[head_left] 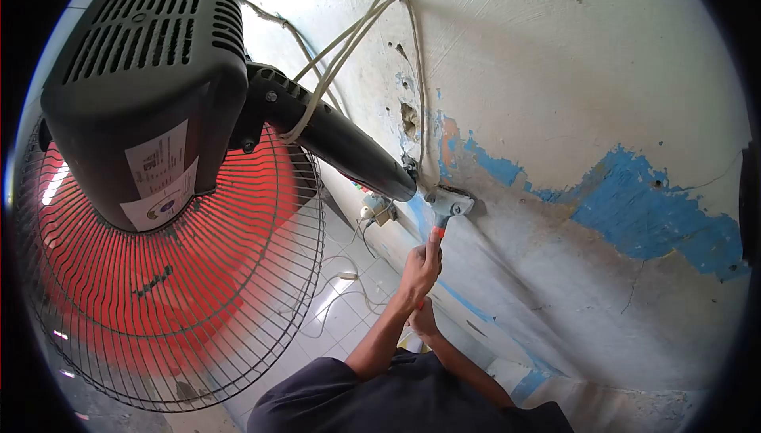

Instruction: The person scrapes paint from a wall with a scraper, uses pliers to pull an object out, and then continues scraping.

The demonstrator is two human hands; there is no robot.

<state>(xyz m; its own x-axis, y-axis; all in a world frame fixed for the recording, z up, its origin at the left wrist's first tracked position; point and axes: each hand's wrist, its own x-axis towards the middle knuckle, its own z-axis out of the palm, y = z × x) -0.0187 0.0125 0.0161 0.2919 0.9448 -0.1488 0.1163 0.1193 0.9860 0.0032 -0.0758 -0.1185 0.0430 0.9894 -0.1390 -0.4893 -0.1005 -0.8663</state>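
A long-handled wall scraper (452, 205) with a pale head and an orange-red band lies with its blade edge against the wall (523, 235), at the border of the peeling paint. My left hand (421, 270) is wrapped around the handle below the head, thumb laid along it. Lower down, my right hand (424, 319) is closed at the bottom of the handle, partly hidden behind my left wrist. Blue patches (634, 203) show to the right of the blade, where the white coat is gone.
A black fan (151, 92) with blurred red blades and a wire cage fills the left side. Its arm (341, 140) reaches near the scraper, with cables (349, 45) looped around it. A socket box (379, 209) sits on the wall. Cords lie on the tiled floor (317, 346).
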